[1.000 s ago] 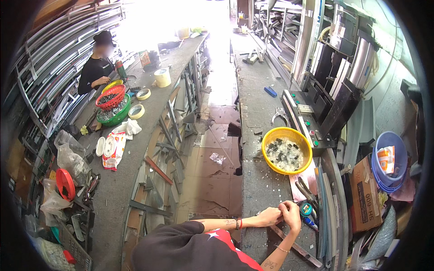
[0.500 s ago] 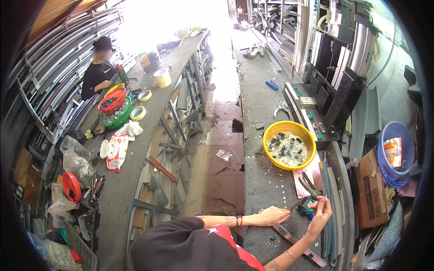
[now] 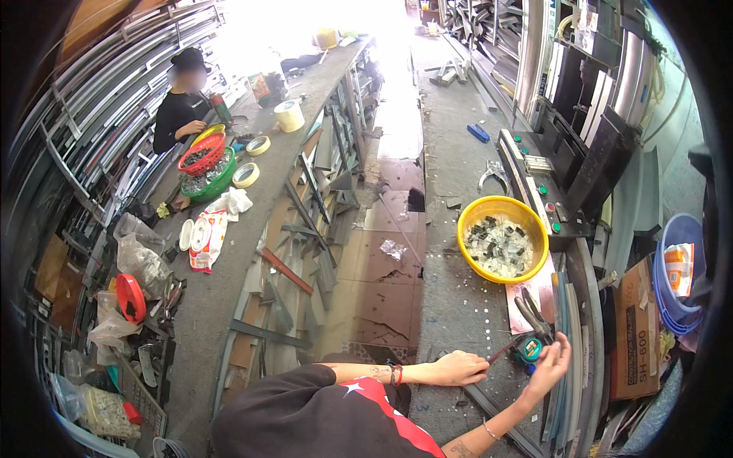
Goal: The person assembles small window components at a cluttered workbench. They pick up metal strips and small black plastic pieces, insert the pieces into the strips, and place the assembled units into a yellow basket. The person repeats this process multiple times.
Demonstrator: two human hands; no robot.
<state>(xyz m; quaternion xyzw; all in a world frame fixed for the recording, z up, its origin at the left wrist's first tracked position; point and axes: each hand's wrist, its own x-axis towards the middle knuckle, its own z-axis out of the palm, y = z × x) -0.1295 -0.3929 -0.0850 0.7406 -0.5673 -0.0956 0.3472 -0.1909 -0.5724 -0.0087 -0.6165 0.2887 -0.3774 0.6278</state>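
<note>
My left hand [image 3: 463,369] is closed on one end of a thin, dark reddish strip [image 3: 502,352], which points toward the tape measure; its exact kind is unclear. My right hand [image 3: 548,368] is apart from the strip, fingers raised and spread, with nothing visible in them. Just beyond it lies a teal and black tape measure [image 3: 531,349]. Dark-handled pliers [image 3: 533,314] rest behind the tape. Below both hands a long dark metal profile [image 3: 500,416] lies slantwise on the grey bench [image 3: 450,320], passing under my right forearm.
A yellow basin [image 3: 465,252] of small black and clear pieces stands ahead. Metal strips [image 3: 573,343] line the bench's right side, near a cardboard box [image 3: 635,336] and blue buckets [image 3: 672,298]. Across the aisle, a person [image 3: 177,114] sits behind red [image 3: 200,162] and green baskets [image 3: 210,189].
My right hand has come off the strip's far end and its fingers have spread. The left hand keeps its hold. The whole view has shifted slightly.
</note>
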